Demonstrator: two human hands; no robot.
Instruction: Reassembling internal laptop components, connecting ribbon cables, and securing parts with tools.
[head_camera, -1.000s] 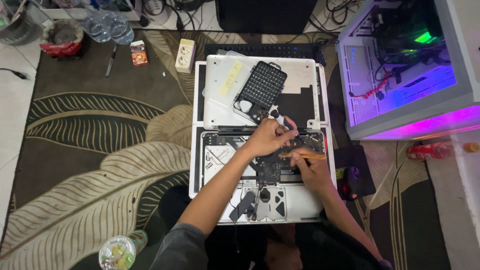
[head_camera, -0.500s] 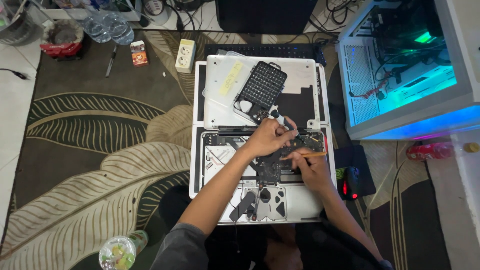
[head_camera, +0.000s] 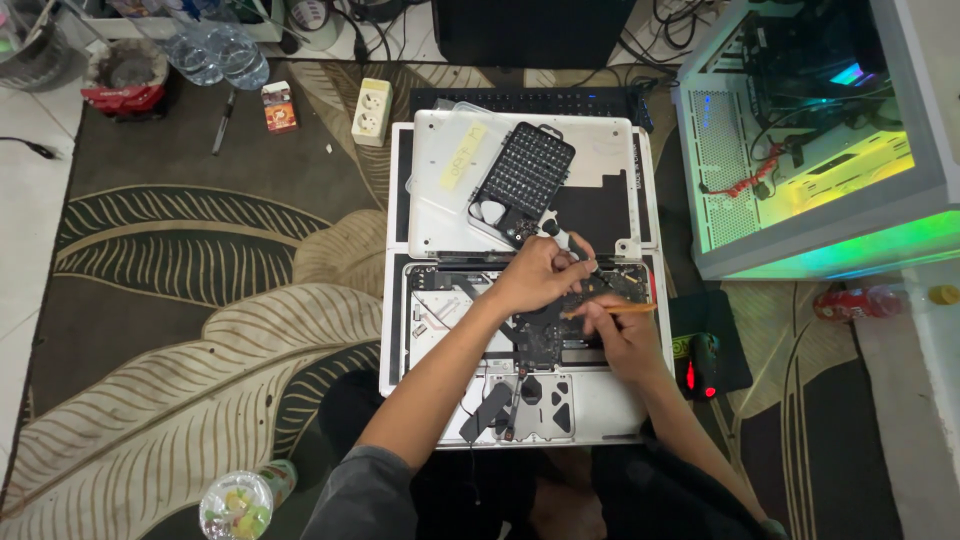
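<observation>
**Q:** While both hands work over it, what is the biggest thing in view, and where does it lie?

**A:** An opened white laptop (head_camera: 425, 370) lies on a dark rug with large pale leaf shapes (head_camera: 180, 330), just in front of the seated person. Its bottom cover (head_camera: 440, 215) has been taken off and rests flat at the far side, touching the laptop's far edge. To the right stands a white desktop computer case (head_camera: 800, 150), glowing green and yellow inside.

**Q:** What sits on the cover?

**A:** A dark tray of screwdriver bits (head_camera: 522, 190), tilted, with a yellow note (head_camera: 462, 158) to its left.

**Q:** What are the hands doing?

**A:** The left hand (head_camera: 535, 275) reaches across to the far right part of the exposed black circuit board (head_camera: 545, 340), fingers curled shut around a small grey-handled tool (head_camera: 572, 243), probably a precision screwdriver; its tip is hidden. The right hand (head_camera: 620, 335) rests on the board near the right edge, pinching a thin orange stick (head_camera: 615, 310) that lies level and points right.

**Q:** Which step does this look like?

**A:** My reading is loosening a fastener or connector on the board, mid-disassembly. The next move likely calls for a steady, upright tool and light pressure, since the parts are small and closely packed.
</observation>
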